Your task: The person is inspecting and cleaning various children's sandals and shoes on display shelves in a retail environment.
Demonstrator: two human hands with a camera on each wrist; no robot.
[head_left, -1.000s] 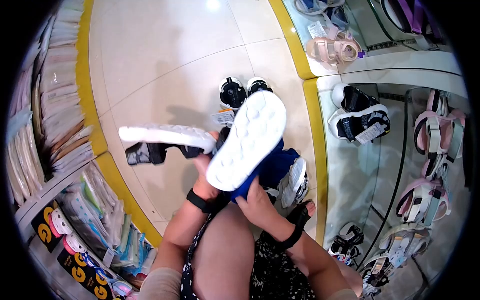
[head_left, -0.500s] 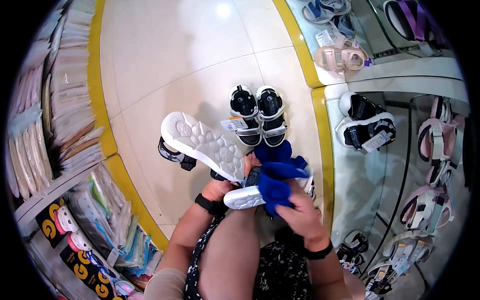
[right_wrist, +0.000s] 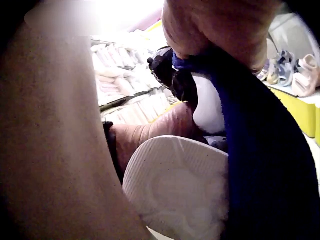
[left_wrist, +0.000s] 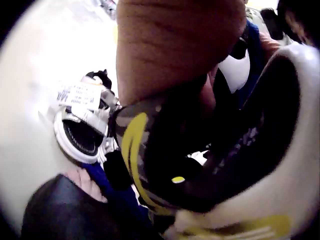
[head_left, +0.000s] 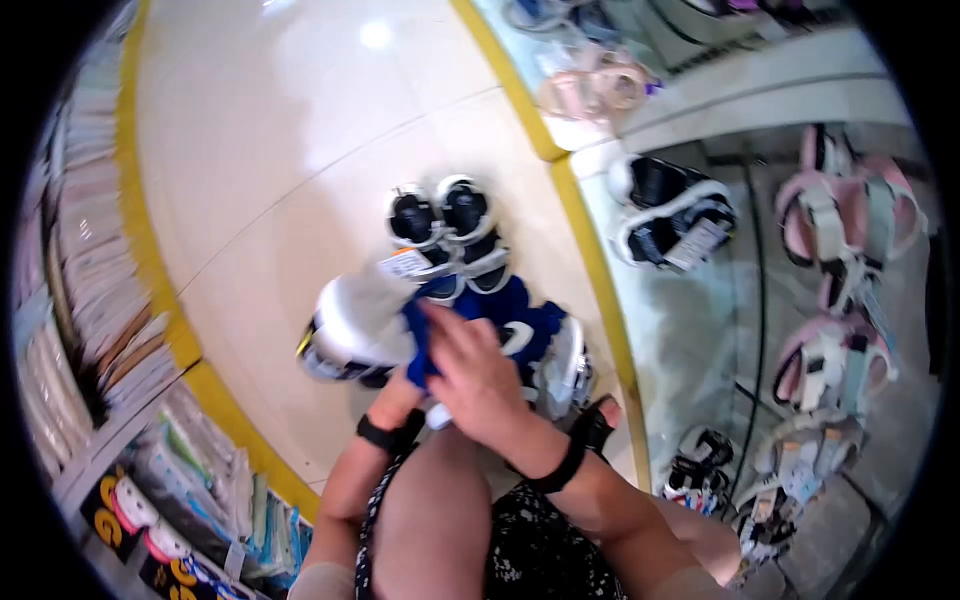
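My left hand (left_wrist: 180, 45) grips a black sandal with a thick white sole (head_left: 355, 320). Its dark camouflage strap (left_wrist: 145, 150) with a yellow stripe shows in the left wrist view. Another white sole (right_wrist: 175, 185), ribbed at its edge, stands below the left hand in the right wrist view. My right hand (head_left: 478, 380) grips a blue cloth (right_wrist: 270, 140) and lays it against the sandal's sole in the head view. Most of the left hand is hidden behind the right one there.
A pair of black-and-white sandals (head_left: 465, 210) with a price tag stands on the tiled floor ahead. Shelves of sandals (head_left: 675, 210) line the right side. Packed bags (head_left: 190, 450) fill the left shelves. Another white shoe (head_left: 568, 370) lies by my foot.
The right hand has moved left with the blue cloth, from beside the knee onto the sandal's sole. The sandal in the left hand has turned and come lower. The head view has shifted.
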